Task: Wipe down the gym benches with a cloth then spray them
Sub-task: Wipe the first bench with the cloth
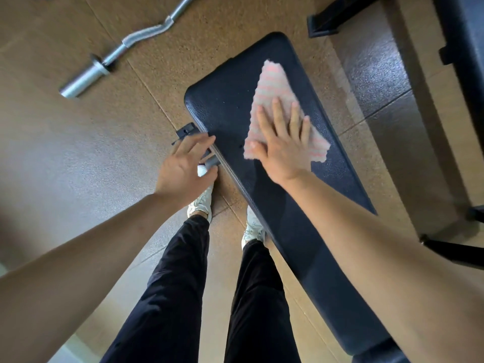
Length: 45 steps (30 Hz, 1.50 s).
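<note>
Head view, right hand (281, 150) flat on cloth (275, 100), bench (222, 106)

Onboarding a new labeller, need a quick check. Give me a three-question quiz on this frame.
1. True or false: the right hand presses the cloth flat on the bench.
2. What lies on the floor left of the bench? A kettlebell, B curl bar, C spray bottle.
3. Fill in: the left hand holds ____.
Key: 1 true; 2 B; 3 nothing.
</note>
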### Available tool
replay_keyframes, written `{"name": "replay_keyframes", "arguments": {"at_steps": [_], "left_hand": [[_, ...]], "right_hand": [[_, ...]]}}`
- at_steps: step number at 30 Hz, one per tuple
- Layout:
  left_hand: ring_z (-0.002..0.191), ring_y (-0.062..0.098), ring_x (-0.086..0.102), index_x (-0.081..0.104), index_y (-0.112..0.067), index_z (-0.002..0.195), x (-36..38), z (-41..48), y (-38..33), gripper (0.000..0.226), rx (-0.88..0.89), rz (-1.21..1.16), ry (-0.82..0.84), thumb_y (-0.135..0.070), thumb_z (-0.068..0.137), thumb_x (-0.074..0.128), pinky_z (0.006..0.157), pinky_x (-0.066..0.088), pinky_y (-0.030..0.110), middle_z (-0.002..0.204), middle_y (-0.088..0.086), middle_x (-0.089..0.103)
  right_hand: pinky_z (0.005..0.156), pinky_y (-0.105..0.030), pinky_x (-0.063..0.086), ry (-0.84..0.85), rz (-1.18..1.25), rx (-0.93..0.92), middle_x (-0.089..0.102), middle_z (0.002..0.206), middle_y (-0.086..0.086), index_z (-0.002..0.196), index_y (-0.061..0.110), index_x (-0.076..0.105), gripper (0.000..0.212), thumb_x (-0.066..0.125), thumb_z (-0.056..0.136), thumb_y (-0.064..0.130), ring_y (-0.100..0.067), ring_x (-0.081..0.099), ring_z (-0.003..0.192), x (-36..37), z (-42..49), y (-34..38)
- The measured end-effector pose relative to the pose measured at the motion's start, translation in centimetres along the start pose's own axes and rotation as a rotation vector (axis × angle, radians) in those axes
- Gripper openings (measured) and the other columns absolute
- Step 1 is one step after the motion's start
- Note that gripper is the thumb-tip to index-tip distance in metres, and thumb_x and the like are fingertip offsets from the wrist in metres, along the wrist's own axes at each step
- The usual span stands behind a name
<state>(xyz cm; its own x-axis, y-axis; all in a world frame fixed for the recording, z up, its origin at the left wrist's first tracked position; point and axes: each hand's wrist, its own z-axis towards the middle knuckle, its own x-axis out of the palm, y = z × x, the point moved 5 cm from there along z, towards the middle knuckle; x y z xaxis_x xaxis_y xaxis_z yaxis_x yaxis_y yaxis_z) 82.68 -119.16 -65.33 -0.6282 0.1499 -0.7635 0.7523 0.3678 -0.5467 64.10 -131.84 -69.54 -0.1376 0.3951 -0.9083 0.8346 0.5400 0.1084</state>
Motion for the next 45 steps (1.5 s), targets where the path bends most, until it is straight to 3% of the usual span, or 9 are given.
{"name": "replay_keyframes", "arguments": {"at_steps": [6, 13, 21, 24, 30, 34, 37, 41, 45], "left_hand": [[0.141, 0.035, 0.034, 0.022, -0.024, 0.162, -0.8, 3.0, 2.3, 0.088, -0.118, 0.109, 0.071, -0.041, 0.089, 0.068, 0.100, 0.048, 0.054, 0.171, -0.002, 0.012], [0.139, 0.031, 0.047, 0.021, -0.036, 0.161, -0.5, 2.9, 3.4, 0.089, -0.120, 0.013, 0.093, -0.047, 0.087, 0.069, 0.088, 0.057, 0.050, 0.169, -0.018, 0.004], [0.131, 0.026, 0.055, 0.027, -0.035, 0.160, -1.1, 3.4, 3.7, 0.086, -0.092, -0.039, 0.112, -0.045, 0.086, 0.070, 0.091, 0.055, 0.045, 0.168, -0.013, 0.013], [0.125, 0.025, 0.058, 0.026, -0.034, 0.160, -1.7, 3.6, 4.0, 0.086, -0.056, -0.022, 0.159, -0.041, 0.087, 0.070, 0.092, 0.053, 0.041, 0.168, -0.011, 0.012], [0.120, 0.028, 0.061, 0.033, -0.031, 0.158, -2.7, 3.7, 5.2, 0.079, 0.036, -0.024, 0.200, -0.039, 0.088, 0.067, 0.097, 0.053, 0.049, 0.167, -0.014, 0.017], [0.113, 0.030, 0.066, 0.058, -0.018, 0.138, -4.2, 2.8, 6.3, 0.053, 0.067, -0.126, -0.088, -0.030, 0.086, 0.061, 0.083, 0.059, 0.051, 0.141, 0.003, 0.057], [0.105, 0.031, 0.065, 0.070, -0.006, 0.116, -5.3, 2.3, 6.5, 0.034, 0.022, -0.110, -0.281, -0.018, 0.086, 0.061, 0.077, 0.058, 0.046, 0.119, 0.010, 0.065], [0.104, 0.033, 0.061, 0.070, -0.007, 0.115, -5.2, 2.8, 4.6, 0.030, 0.038, -0.050, -0.330, -0.015, 0.087, 0.066, 0.079, 0.053, 0.044, 0.119, 0.012, 0.065], [0.110, 0.036, 0.055, 0.066, -0.015, 0.131, -3.2, 4.7, 2.2, 0.046, 0.087, 0.068, -0.265, -0.027, 0.086, 0.071, 0.080, 0.054, 0.048, 0.135, 0.011, 0.060]], "right_hand": [[0.123, -0.064, 0.007, 0.060, -0.035, -0.221, -0.005, 0.172, -0.002, 0.163, 0.037, 0.000, 0.066, 0.029, 0.106, 0.055, -0.042, -0.006, 0.156, 2.3, -3.5, 6.4], [0.125, -0.058, 0.008, 0.070, -0.111, -0.366, 0.006, 0.172, 0.003, 0.163, 0.035, 0.014, 0.069, 0.029, 0.102, 0.064, -0.032, 0.003, 0.158, 1.1, -1.3, 3.6], [0.126, -0.056, 0.002, -0.001, -0.018, 0.123, -0.005, 0.172, -0.006, 0.163, 0.027, -0.002, 0.074, 0.024, 0.102, 0.060, -0.034, -0.006, 0.158, -3.8, 8.9, 0.2], [0.126, -0.058, 0.000, -0.009, 0.014, 0.209, -0.008, 0.172, -0.006, 0.163, 0.026, -0.003, 0.073, 0.021, 0.102, 0.059, -0.037, -0.009, 0.157, -4.4, 10.6, 0.8], [0.124, -0.063, 0.001, 0.030, -0.102, -0.134, -0.004, 0.172, -0.004, 0.163, 0.029, 0.001, 0.070, 0.018, 0.103, 0.058, -0.041, -0.006, 0.156, -2.8, 8.1, 6.0], [0.125, -0.061, 0.004, 0.045, -0.113, -0.332, 0.001, 0.172, -0.002, 0.164, 0.029, 0.007, 0.067, 0.030, 0.105, 0.050, -0.039, -0.002, 0.157, -1.7, 5.7, 10.0], [0.126, -0.056, 0.011, 0.028, 0.028, -0.435, 0.011, 0.172, -0.002, 0.163, 0.027, 0.014, 0.075, 0.051, 0.099, 0.035, -0.032, 0.005, 0.158, -2.3, 5.1, 11.8], [0.123, -0.036, 0.023, 0.069, 0.556, -0.321, 0.012, 0.171, -0.004, 0.162, 0.020, 0.022, 0.092, 0.076, 0.087, 0.014, -0.020, 0.017, 0.157, -5.3, 4.8, 10.5], [0.112, -0.041, 0.045, -0.237, 0.468, -0.111, 0.053, 0.151, -0.008, 0.141, 0.008, 0.058, 0.056, 0.076, 0.088, 0.011, -0.029, 0.052, 0.134, -7.2, 3.1, 5.5]]}}
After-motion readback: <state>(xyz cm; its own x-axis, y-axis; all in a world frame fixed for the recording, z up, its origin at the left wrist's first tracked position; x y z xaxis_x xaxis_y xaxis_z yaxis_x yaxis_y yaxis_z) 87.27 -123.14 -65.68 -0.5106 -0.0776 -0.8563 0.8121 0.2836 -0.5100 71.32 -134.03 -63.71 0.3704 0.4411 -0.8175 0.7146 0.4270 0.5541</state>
